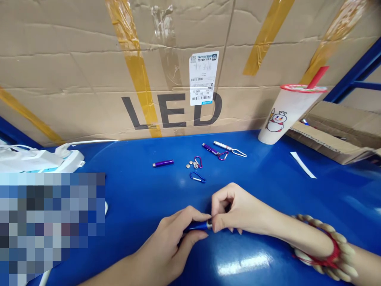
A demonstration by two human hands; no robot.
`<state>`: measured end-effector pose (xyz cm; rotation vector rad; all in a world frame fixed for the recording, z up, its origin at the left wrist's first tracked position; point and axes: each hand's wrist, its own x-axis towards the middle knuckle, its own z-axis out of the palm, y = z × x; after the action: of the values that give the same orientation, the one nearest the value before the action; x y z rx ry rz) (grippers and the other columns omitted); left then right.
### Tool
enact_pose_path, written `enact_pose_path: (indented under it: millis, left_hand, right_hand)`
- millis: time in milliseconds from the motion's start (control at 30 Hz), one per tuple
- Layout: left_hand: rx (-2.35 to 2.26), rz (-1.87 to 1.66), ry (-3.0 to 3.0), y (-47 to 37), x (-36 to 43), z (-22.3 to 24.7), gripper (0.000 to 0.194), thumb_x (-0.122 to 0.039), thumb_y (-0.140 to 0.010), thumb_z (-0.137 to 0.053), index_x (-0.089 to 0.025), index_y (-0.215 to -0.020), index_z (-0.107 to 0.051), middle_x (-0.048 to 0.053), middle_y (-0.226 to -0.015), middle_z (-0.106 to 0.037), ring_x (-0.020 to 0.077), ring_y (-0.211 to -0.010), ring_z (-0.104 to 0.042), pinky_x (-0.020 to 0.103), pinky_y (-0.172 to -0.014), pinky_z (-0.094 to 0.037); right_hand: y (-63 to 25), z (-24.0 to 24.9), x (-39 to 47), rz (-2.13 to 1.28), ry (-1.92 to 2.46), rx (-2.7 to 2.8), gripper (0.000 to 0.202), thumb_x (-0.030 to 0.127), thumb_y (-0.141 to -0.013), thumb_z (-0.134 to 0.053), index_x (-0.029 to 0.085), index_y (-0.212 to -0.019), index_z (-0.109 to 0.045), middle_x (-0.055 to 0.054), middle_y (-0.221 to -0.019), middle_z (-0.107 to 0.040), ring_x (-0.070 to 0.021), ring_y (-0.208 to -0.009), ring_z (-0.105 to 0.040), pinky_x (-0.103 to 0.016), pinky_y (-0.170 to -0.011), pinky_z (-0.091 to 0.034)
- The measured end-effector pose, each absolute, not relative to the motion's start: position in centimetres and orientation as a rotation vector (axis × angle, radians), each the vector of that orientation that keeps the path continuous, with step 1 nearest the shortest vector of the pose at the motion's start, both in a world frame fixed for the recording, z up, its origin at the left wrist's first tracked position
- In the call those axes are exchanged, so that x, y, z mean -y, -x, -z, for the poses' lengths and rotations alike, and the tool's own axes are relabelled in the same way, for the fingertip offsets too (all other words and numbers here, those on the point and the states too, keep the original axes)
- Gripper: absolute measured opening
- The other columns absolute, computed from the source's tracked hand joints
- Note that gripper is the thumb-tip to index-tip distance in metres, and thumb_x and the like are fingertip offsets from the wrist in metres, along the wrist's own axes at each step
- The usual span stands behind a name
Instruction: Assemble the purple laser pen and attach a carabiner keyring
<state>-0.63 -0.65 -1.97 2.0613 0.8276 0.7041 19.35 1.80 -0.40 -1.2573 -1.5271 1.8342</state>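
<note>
The left hand [174,235] gripped the blue tube [198,226], nearer the wearer than the blue carabiner [196,180]; its long axis ran crosswise, metal end pinched by the right hand [235,210].

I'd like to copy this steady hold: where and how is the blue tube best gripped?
Probably mid-barrel, coming from the left and pinching across its narrow width: the blue tube is long, slim and held sideways, its silver end toward the right hand.
</note>
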Motion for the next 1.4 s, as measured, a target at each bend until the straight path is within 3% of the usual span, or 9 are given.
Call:
enact_pose_path:
  millis: [400, 700, 900, 1233, 1400]
  left_hand:
    - [-0.929, -0.786, -2.059, 0.4, 0.5, 1.8, 0.022, -0.019, -0.090, -0.046, -0.023, -0.106, -0.060, -0.002, -0.083, -0.066, 0.0081, -0.070, -0.060, 0.013, -0.069, -0.046]
    - [-1.074, -0.766, -1.992, 0.0, 0.6, 1.0, 0.022, -0.026, -0.091, -0.041, -0.021, -0.102, -0.060, -0.003, -0.069, -0.059, 0.0082, -0.059, -0.052, 0.015, -0.060, -0.043]
    - [-1.028, -0.799, -2.008, 0.1, 0.5, 1.1, 0.024, -0.026, -0.093, -0.038, -0.020, -0.102, -0.059, -0.004, -0.064, -0.055, 0.0079, -0.054, -0.046, 0.015, -0.055, -0.039]
    - [-0.968, -0.792, -2.056, 0.2, 0.6, 1.3, 0.023, -0.024, -0.092, -0.038, -0.020, -0.102, -0.059, -0.002, -0.069, -0.055, 0.0086, -0.058, -0.048, 0.016, -0.060, -0.042]
    - [-0.931, -0.761, -2.050, 0.2, 0.5, 1.4, 0.022, -0.023, -0.092, -0.036, -0.019, -0.097, -0.057, -0.002, -0.068, -0.054, 0.0085, -0.058, -0.048, 0.016, -0.061, -0.040]
  right_hand:
    - [-19.1, 0.6, -1.8, -1.676, 1.272, 1.636, 0.035, 0.042, -0.059, -0.079, 0.012, -0.057, -0.061, 0.005, -0.043, -0.050, -0.0029, -0.033, -0.038, -0.013, -0.028, -0.027]
    - [-19.8, 0.5, -1.8, -0.564, 0.792, 1.962, 0.015, 0.028, -0.074, -0.073, 0.016, -0.083, -0.069, -0.001, -0.078, -0.061, -0.0045, -0.054, -0.052, -0.015, -0.048, -0.043]
    - [-21.2, 1.0, -2.1, -0.105, 0.589, 2.263, 0.017, 0.014, -0.089, -0.054, 0.021, -0.096, -0.068, -0.002, -0.093, -0.062, -0.0023, -0.057, -0.054, -0.015, -0.051, -0.041]
    - [-21.1, 0.3, -1.6, 0.054, 0.537, 2.290, 0.019, 0.012, -0.090, -0.051, 0.019, -0.099, -0.066, -0.001, -0.084, -0.064, -0.0041, -0.059, -0.057, -0.016, -0.050, -0.039]
    - [-20.9, 0.4, -1.5, -0.168, 0.581, 2.305, 0.018, 0.015, -0.090, -0.052, 0.021, -0.093, -0.069, -0.002, -0.086, -0.063, -0.0037, -0.055, -0.056, -0.016, -0.050, -0.040]
